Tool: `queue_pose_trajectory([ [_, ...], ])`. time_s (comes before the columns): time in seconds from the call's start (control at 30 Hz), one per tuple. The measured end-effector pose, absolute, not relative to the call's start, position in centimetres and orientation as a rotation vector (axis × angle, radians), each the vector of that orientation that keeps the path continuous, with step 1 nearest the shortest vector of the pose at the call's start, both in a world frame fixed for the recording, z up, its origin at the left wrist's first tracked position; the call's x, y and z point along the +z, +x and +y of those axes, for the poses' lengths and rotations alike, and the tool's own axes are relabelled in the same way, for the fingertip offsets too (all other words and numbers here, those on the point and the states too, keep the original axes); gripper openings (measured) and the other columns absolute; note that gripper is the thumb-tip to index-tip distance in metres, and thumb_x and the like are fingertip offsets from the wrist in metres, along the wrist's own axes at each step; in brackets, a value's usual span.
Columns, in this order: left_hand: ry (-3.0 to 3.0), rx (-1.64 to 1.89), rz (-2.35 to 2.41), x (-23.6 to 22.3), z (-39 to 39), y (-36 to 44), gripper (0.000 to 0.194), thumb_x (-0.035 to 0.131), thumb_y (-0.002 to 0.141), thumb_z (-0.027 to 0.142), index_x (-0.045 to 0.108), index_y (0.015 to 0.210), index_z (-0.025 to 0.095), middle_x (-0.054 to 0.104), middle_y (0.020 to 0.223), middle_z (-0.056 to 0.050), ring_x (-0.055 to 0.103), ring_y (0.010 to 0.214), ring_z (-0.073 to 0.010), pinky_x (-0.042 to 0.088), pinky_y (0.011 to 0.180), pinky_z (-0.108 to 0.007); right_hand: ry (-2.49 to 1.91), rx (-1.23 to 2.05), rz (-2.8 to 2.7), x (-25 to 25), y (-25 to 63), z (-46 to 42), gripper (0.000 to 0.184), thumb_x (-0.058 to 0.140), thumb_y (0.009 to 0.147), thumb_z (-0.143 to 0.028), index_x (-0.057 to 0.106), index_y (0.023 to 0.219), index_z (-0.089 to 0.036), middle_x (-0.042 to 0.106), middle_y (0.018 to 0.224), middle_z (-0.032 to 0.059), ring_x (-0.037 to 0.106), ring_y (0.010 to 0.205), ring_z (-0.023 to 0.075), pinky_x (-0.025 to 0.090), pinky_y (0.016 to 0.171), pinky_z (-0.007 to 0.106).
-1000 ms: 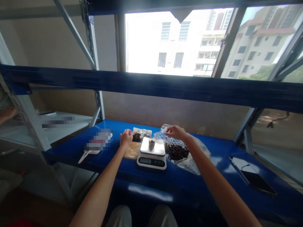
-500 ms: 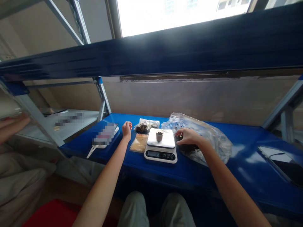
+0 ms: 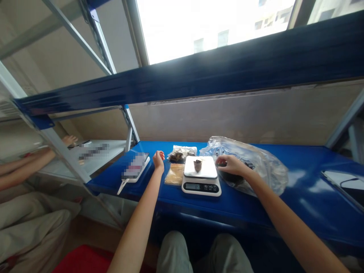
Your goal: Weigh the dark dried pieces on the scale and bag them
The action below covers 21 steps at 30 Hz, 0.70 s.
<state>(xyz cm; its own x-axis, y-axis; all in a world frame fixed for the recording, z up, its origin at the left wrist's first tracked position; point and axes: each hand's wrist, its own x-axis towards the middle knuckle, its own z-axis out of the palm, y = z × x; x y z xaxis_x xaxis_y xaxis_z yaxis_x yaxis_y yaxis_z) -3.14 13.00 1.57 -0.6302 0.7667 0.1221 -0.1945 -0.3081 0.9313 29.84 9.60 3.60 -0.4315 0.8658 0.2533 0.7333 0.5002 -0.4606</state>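
Observation:
My left hand [image 3: 158, 160] rests on the blue shelf with its fingers loosely curled and nothing visible in them. Beside it lie a flat bag of tan powder [image 3: 174, 174] and small clear bags with dark dried pieces [image 3: 176, 156]. A white digital kitchen scale [image 3: 201, 189] bears a small cup [image 3: 198, 165] with dark bits in it. Right of the scale, my right hand [image 3: 231, 165] reaches into an open clear plastic bag [image 3: 265, 167] of dark dried pieces [image 3: 231, 178]. Its fingers are bent together at the pieces; what lies between them is hidden.
A phone [image 3: 135, 167] on a white base with a pale strap lies at the left, another phone [image 3: 345, 185] at the right. A blue beam [image 3: 199, 76] crosses above the shelf. Another person's hand [image 3: 69, 140] works at the neighbouring grey shelf [image 3: 105, 155].
My right hand has come down from above the plastic bag to the dark pieces in it and stays there. My left hand has shifted slightly, still curled. The view has tilted.

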Motion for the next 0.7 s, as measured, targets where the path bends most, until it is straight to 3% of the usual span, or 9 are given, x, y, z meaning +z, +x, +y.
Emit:
queue_pose_trajectory([
  [0.13,0.578,2.02,1.234,2.0,13.0,-3.6,0.017,0.044,0.074,0.027,0.048,0.061,0.017,0.045,0.054,0.004,0.04,0.042,-0.0062,0.029,0.044,-0.018,-1.284,0.465,-2.237,3.6,30.2,9.7,0.017,0.058,0.07,-0.026,0.066,0.083,-0.018,0.069,0.082,0.0052,0.063,0.076,0.019,0.048,0.069,0.027],
  [0.33,0.415,1.853,0.96,2.8,12.6,-4.6,0.022,0.039,0.073,0.039,0.045,0.067,0.019,0.048,0.059,0.001,0.046,0.044,-0.01,0.035,0.045,-0.023,-1.33,0.454,-2.154,4.0,30.1,9.5,0.018,0.057,0.075,-0.027,0.064,0.088,-0.018,0.068,0.074,0.0044,0.063,0.067,0.017,0.048,0.061,0.026],
  [0.7,0.411,1.793,0.854,3.0,12.3,-4.2,0.006,0.043,0.067,0.024,0.045,0.066,0.019,0.049,0.054,0.0,0.045,0.042,-0.0104,0.032,0.042,-0.021,-1.398,0.296,-2.08,3.6,30.5,9.9,0.018,0.058,0.077,-0.031,0.067,0.086,-0.019,0.071,0.083,0.0056,0.064,0.071,0.0188,0.048,0.065,0.029],
])
